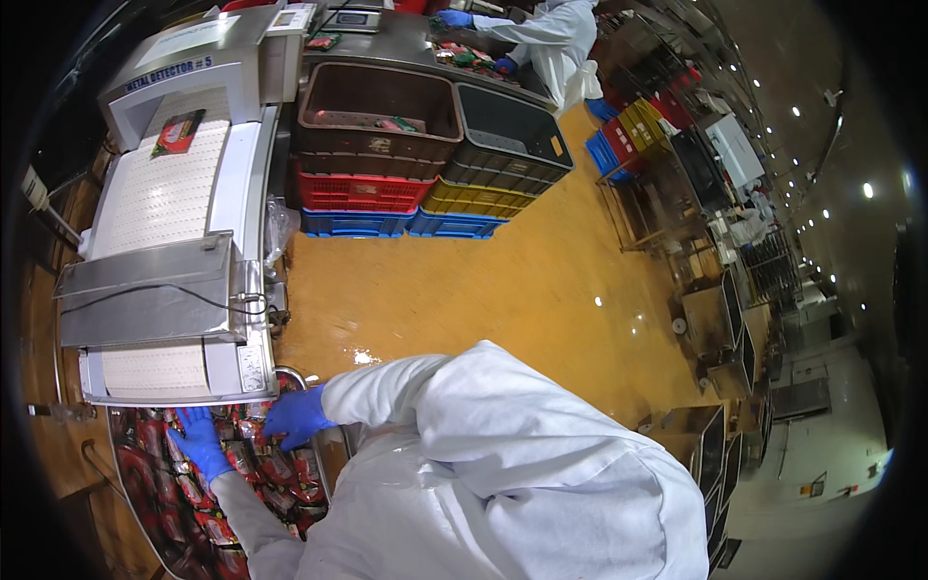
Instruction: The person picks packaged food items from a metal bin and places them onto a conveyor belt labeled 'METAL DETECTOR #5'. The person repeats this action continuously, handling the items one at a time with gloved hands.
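Observation:
My left hand [199, 444], in a blue glove, lies with spread fingers on red plastic packets [215, 527] in a metal-rimmed bin. My right hand [299, 417], also gloved in blue, reaches over the same packets near the bin's far right corner. Its fingers are apart, with a packet near the fingertips and no clear grip on it. Both hands are just below the near end of a metal detector's conveyor belt [156, 370]. A single red and black packet [177, 133] lies flat on the belt before the detector's opening.
A clear guard [145, 290] spans the conveyor. Stacked crates, topped by a brown crate [380, 156] and a grey crate [507, 138], stand beyond the wet orange floor [435, 290]. Another person [558, 43] in white works at a steel table [399, 40] with packets.

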`<state>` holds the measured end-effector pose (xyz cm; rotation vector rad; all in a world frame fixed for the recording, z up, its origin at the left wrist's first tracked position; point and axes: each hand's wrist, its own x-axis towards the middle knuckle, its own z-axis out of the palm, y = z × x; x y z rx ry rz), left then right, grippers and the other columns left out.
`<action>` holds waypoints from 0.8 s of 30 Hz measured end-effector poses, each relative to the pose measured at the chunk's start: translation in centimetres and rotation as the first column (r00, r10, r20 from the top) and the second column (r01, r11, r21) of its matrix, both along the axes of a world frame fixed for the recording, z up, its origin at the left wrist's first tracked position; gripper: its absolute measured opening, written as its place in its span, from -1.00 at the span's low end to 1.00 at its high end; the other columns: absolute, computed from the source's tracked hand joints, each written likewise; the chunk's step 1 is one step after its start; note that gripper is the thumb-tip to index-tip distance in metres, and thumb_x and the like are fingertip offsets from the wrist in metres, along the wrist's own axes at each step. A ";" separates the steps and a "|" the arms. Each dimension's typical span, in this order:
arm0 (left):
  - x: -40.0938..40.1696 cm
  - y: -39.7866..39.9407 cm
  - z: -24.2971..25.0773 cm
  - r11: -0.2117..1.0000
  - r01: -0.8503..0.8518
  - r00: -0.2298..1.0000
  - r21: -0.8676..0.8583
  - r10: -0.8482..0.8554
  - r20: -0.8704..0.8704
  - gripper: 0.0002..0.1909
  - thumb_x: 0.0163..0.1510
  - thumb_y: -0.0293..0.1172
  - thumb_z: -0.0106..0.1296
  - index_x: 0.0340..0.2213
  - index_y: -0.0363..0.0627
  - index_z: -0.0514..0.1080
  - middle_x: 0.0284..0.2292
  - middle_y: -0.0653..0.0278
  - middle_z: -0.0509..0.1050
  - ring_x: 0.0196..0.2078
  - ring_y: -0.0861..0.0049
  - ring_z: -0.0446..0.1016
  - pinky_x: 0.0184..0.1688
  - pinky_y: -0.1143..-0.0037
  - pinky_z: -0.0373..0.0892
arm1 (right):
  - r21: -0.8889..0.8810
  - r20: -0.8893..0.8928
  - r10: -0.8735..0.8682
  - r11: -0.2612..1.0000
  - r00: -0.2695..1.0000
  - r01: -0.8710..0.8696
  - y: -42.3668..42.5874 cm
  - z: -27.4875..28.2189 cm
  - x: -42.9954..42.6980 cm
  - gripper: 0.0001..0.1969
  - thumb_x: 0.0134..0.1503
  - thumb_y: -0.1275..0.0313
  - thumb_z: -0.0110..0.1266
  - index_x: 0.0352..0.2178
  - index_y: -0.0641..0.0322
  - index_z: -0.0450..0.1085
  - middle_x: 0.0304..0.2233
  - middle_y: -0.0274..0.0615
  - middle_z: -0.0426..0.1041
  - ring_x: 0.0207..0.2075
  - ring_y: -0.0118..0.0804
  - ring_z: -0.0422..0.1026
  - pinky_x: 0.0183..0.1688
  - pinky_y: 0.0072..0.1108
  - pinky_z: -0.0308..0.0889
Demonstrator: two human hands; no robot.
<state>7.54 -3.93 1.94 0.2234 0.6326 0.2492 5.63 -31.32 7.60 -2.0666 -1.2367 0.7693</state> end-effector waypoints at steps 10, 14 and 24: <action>-0.5 1.0 -1.6 0.994 -0.106 0.988 -0.018 0.103 -0.113 -0.43 0.14 -0.19 -0.17 0.11 -0.20 0.04 0.13 -0.04 0.06 0.20 0.16 0.02 0.18 0.11 0.03 | -0.063 -0.029 0.032 0.997 0.999 -0.034 1.3 -0.2 0.1 -0.69 0.07 0.20 -0.12 -0.45 0.23 0.40 -0.47 0.08 0.43 -0.40 0.08 0.40 -0.30 -0.24 0.30; -0.5 -0.4 0.7 0.999 -0.034 0.983 0.015 0.036 -0.181 -0.32 0.08 -0.03 -0.11 0.12 -0.13 0.03 0.13 -0.06 0.05 0.21 0.14 -0.01 0.17 0.05 0.00 | -0.221 0.008 0.121 0.968 0.993 -0.116 0.4 2.7 -0.1 -0.66 -0.03 0.12 -0.05 -0.43 0.17 0.43 -0.47 0.02 0.45 -0.39 0.03 0.43 -0.30 -0.25 0.31; -0.9 0.1 -0.5 0.999 0.022 0.999 -0.030 -0.021 0.037 -0.34 0.11 0.05 -0.20 0.11 -0.13 0.07 0.13 0.01 0.10 0.18 0.21 0.07 0.18 0.20 0.02 | -0.373 0.105 0.317 0.891 0.943 -0.258 -1.7 -4.9 0.7 -0.48 -0.24 0.02 0.11 -0.23 0.03 0.42 -0.30 -0.14 0.42 -0.17 -0.09 0.36 -0.09 -0.30 0.18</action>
